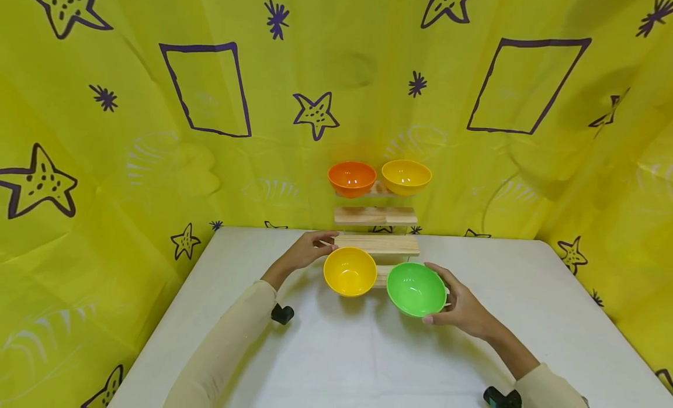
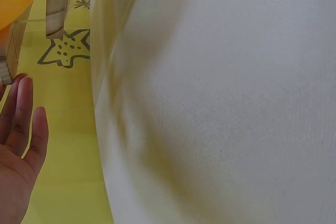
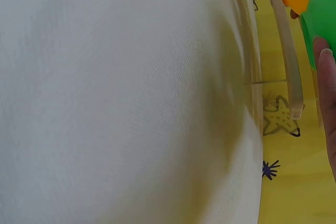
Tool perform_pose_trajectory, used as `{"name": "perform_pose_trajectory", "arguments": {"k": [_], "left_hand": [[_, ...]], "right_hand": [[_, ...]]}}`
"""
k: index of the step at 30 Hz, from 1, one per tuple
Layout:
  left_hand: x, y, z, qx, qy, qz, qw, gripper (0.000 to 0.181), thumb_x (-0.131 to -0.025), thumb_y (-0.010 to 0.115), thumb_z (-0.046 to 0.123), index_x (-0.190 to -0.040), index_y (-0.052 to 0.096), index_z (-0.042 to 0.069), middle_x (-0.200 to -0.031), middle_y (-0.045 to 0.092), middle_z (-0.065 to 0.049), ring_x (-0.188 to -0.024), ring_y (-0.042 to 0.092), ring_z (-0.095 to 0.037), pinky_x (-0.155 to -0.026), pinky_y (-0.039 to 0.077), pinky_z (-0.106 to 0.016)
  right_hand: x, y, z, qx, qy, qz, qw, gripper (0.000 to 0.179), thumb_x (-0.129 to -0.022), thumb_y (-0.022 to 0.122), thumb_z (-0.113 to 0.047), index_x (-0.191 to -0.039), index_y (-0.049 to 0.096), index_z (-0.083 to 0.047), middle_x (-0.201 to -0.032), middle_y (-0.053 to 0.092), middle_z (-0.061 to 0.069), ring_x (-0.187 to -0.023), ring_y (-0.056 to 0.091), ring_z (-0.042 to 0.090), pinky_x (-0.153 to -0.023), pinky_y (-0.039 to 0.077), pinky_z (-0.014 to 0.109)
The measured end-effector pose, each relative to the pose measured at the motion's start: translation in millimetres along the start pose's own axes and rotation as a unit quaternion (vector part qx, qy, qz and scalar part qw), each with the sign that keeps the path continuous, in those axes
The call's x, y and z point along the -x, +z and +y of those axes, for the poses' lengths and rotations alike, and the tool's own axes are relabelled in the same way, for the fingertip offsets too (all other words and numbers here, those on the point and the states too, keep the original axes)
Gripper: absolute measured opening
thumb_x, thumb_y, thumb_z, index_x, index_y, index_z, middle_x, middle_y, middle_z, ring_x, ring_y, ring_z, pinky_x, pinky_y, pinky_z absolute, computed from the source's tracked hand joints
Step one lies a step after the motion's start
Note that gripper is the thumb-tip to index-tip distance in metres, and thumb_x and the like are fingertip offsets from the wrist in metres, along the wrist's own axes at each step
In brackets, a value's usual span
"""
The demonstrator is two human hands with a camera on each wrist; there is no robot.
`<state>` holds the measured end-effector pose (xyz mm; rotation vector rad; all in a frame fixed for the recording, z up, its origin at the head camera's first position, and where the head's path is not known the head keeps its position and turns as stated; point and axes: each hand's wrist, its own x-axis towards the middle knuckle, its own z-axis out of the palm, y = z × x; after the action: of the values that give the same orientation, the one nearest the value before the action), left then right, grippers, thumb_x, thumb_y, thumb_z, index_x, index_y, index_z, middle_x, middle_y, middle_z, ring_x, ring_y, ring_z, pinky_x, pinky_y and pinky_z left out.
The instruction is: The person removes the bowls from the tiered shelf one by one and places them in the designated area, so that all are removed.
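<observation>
My right hand point(image 1: 465, 308) grips a green bowl point(image 1: 415, 288) at its right side, thumb at the near rim and fingers at the far rim. The bowl overlaps the right end of the lowest step of a wooden stepped rack point(image 1: 375, 244). To its left, a yellow bowl point(image 1: 349, 272) sits at that step's left end. My left hand point(image 1: 307, 250) is at the rack's left side, fingers extended, with fingertips right at a step's end and close to the yellow bowl's rim. In the left wrist view, those fingers point(image 2: 23, 111) look fairly straight.
On the rack's top step stand an orange bowl point(image 1: 351, 178) and another yellow bowl point(image 1: 406, 176), side by side. The rack stands on a white-covered table point(image 1: 336, 355), near its back edge. Yellow patterned sheeting point(image 1: 363, 63) rises behind and on both sides.
</observation>
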<state>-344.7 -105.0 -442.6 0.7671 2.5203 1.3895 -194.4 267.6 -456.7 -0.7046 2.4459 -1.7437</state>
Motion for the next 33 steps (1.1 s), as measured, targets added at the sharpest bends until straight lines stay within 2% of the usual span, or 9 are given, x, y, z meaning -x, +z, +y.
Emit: {"name": "perform_pose_trajectory", "arguments": {"k": [4, 8, 11, 16, 18, 25, 33], "left_hand": [[-0.4, -0.1, -2.6, 0.006, 0.009, 0.0, 0.9999, 0.044, -0.099, 0.065, 0.02, -0.141, 0.058, 0.008, -0.125, 0.068, -0.016, -0.109, 0.066, -0.029, -0.095, 0.055, -0.039], [-0.7, 0.3, -3.1, 0.003, 0.008, 0.001, 1.0, 0.044, -0.099, 0.065, 0.019, -0.142, 0.058, 0.008, -0.125, 0.068, -0.015, -0.109, 0.066, -0.029, -0.095, 0.055, -0.039], [-0.6, 0.2, -2.0, -0.003, 0.005, 0.0, 1.0, 0.044, -0.1, 0.065, 0.019, -0.142, 0.058, 0.008, -0.126, 0.068, -0.015, -0.11, 0.066, -0.029, -0.096, 0.055, -0.039], [-0.9, -0.1, -0.8, -0.007, 0.002, -0.001, 1.0, 0.044, -0.1, 0.064, 0.019, -0.142, 0.058, 0.008, -0.127, 0.067, -0.016, -0.111, 0.066, -0.029, -0.096, 0.054, -0.039], [-1.1, -0.1, -0.7, -0.007, 0.001, -0.002, 1.0, 0.044, -0.1, 0.064, 0.019, -0.142, 0.058, 0.008, -0.128, 0.067, -0.016, -0.111, 0.065, -0.029, -0.097, 0.054, -0.039], [-0.8, -0.3, -1.3, -0.005, -0.003, -0.003, 1.0, 0.044, -0.1, 0.064, 0.022, -0.142, 0.058, 0.009, -0.128, 0.067, -0.015, -0.112, 0.065, -0.029, -0.097, 0.054, -0.04], [-1.0, -1.0, -1.7, -0.001, 0.0, -0.004, 1.0, 0.045, -0.1, 0.065, 0.023, -0.142, 0.058, 0.009, -0.128, 0.067, -0.016, -0.109, 0.066, -0.029, -0.096, 0.055, -0.04]], "right_hand": [[2.7, 0.5, -1.1, -0.01, -0.006, -0.012, 0.9999, 0.103, -0.073, 0.082, 0.006, -0.155, 0.021, 0.001, -0.146, 0.029, 0.03, -0.101, 0.067, 0.012, -0.076, 0.061, 0.035], [6.5, -0.3, -1.0, -0.019, -0.011, -0.03, 0.9993, 0.102, -0.073, 0.081, 0.007, -0.155, 0.021, 0.002, -0.147, 0.035, 0.009, -0.105, 0.065, 0.011, -0.078, 0.061, 0.035], [9.1, 0.4, -1.2, -0.037, -0.014, -0.046, 0.9982, 0.101, -0.073, 0.081, 0.008, -0.155, 0.021, 0.002, -0.144, 0.037, 0.0, -0.107, 0.065, 0.012, -0.079, 0.061, 0.037], [13.1, 3.6, -1.8, -0.076, -0.003, -0.075, 0.9943, 0.103, -0.073, 0.08, 0.01, -0.156, 0.02, -0.002, -0.145, 0.029, 0.033, -0.1, 0.07, 0.023, -0.077, 0.061, 0.041], [14.9, 5.2, -2.1, -0.089, -0.001, -0.086, 0.9923, 0.104, -0.073, 0.079, 0.01, -0.157, 0.019, -0.003, -0.144, 0.026, 0.037, -0.099, 0.071, 0.026, -0.077, 0.061, 0.042], [19.0, 11.8, -3.3, -0.123, 0.005, -0.124, 0.9846, 0.105, -0.074, 0.077, 0.011, -0.158, 0.016, -0.004, -0.142, 0.039, 0.008, -0.106, 0.068, 0.03, -0.082, 0.06, 0.044], [18.3, 20.4, -4.6, -0.147, -0.012, -0.153, 0.9772, 0.105, -0.074, 0.078, 0.01, -0.158, 0.018, -0.006, -0.146, 0.038, 0.014, -0.112, 0.065, 0.033, -0.086, 0.059, 0.046]]}}
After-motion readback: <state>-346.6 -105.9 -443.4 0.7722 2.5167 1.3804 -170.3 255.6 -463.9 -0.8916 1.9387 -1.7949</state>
